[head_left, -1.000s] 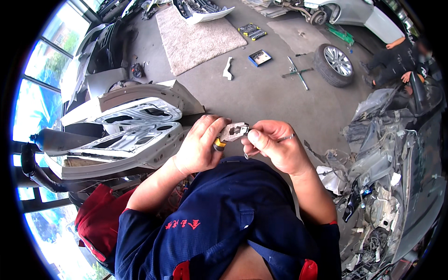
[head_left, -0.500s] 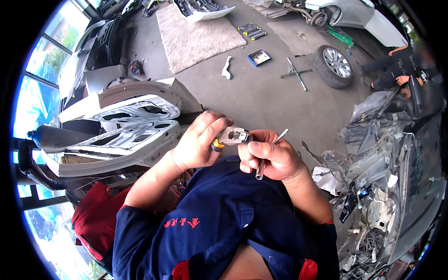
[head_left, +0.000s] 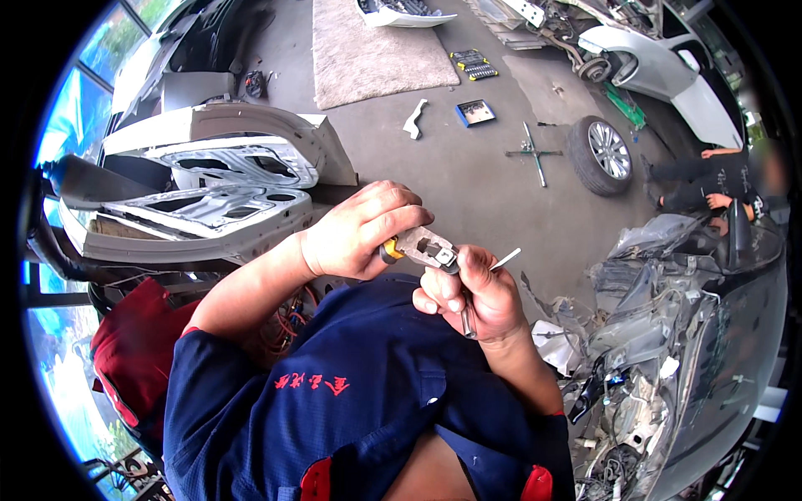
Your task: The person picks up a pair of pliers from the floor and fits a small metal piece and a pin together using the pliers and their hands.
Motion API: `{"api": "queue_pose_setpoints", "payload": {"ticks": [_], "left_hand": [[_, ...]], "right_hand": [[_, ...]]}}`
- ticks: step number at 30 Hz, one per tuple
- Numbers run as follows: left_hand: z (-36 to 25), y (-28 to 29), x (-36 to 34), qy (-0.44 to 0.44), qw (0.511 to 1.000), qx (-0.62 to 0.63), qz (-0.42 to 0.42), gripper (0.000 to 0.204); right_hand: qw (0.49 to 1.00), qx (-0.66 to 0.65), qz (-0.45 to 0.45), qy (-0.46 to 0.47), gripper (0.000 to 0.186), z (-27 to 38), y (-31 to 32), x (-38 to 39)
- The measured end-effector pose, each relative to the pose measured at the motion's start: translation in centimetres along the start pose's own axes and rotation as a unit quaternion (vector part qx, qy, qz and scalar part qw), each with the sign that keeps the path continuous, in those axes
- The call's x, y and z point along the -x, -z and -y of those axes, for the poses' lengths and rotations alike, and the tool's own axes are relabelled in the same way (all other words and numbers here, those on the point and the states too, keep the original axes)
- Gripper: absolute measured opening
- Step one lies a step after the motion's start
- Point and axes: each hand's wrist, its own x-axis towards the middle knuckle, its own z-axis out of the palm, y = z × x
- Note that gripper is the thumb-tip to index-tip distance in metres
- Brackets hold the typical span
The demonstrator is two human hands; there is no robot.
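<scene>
Hands up close to the chest, both busy on one small job. The left hand (head_left: pixel 361 230) is curled shut around a tool with a yellow handle (head_left: pixel 389 249), only the handle's end peeking out from under the fingers, and it presses against a small grey metal part (head_left: pixel 428 248) held between the two hands. The right hand (head_left: pixel 472 292) is closed as well, thumb on the near end of that metal part, and it also grips a thin metal rod (head_left: pixel 504 260) that sticks out up and to the right past the knuckles; a second slim shank shows below the fist, though whether it is the same rod I cannot tell. By the look of it the fiddling is mid-way: the part is in hand, tool on it, nothing set down, and whether anything has come loose is too small to make out. Moving outward, white car door panels (head_left: pixel 209 179) are stacked to the left, with a red bag (head_left: pixel 134 351) below them. A wrecked car front (head_left: pixel 668 351) crowds the right side. On the concrete floor (head_left: pixel 468 175) beyond lie a loose wheel (head_left: pixel 603 152), a cross wrench (head_left: pixel 533 153), a socket set (head_left: pixel 474 63) and a beige mat (head_left: pixel 380 54). Another person (head_left: pixel 710 179) crouches far right.
</scene>
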Motion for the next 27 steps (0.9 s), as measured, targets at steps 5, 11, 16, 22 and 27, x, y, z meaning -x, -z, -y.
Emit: {"api": "queue_pose_setpoints", "payload": {"ticks": [5,11,16,22,27], "left_hand": [[-0.2,-0.6,1.3,0.033,0.999,0.010,0.002,0.052],[-0.7,-1.2,1.1,0.040,0.999,0.007,-0.008,0.058],[-0.8,-1.0,1.2,0.039,0.999,0.000,-0.014,0.063],[-1.1,-0.9,1.3,0.046,0.998,-0.033,-0.023,0.065],[-1.2,-1.0,1.6,0.064,0.997,-0.029,-0.021,0.069]], "right_hand": [[0.914,0.376,-0.135,0.074,0.019,0.7,-1.1,0.9],[0.965,0.227,-0.121,0.046,0.039,0.5,0.7,1.1],[0.988,0.125,-0.087,0.011,0.036,0.5,0.1,0.4],[0.962,0.214,-0.161,0.059,0.021,0.2,-1.2,0.6],[0.934,0.317,-0.153,0.065,0.020,0.3,-1.1,0.8]]}}
